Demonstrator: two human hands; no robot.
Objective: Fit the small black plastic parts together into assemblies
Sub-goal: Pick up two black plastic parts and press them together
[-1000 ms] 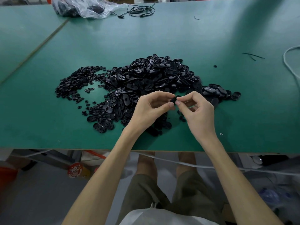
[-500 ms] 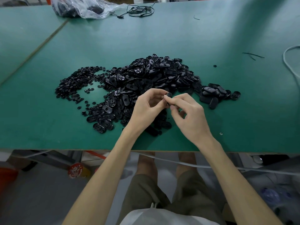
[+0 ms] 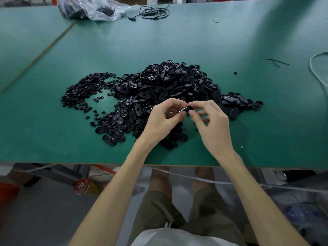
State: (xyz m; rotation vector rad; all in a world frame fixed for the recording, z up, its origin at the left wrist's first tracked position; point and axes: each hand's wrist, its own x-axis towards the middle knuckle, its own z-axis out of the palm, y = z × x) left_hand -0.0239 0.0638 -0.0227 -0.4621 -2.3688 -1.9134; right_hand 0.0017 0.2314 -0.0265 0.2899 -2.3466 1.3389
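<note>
A big heap of black oval plastic parts [image 3: 170, 86] lies in the middle of the green table [image 3: 177, 41]. A spread of small round black parts [image 3: 81, 91] lies to its left. Just in front of the heap, my left hand [image 3: 163, 119] and my right hand [image 3: 211, 125] meet above the table. Both pinch one black oval part [image 3: 186, 109] between thumb and fingertips; it is held edge-on and partly hidden by the fingers. A few oval pieces [image 3: 237, 103] lie apart at the heap's right end.
A clear plastic bag [image 3: 92, 8] holding dark parts and a coil of black wire [image 3: 152, 12] lie at the far edge. A white cable [image 3: 317, 68] curves along the right side. The table's near edge [image 3: 71, 163] runs just in front of my wrists.
My right hand has shifted a little right and its fingers have spread. The pinched part now shows edge-on between both hands, where half a second ago it was nearly covered.
</note>
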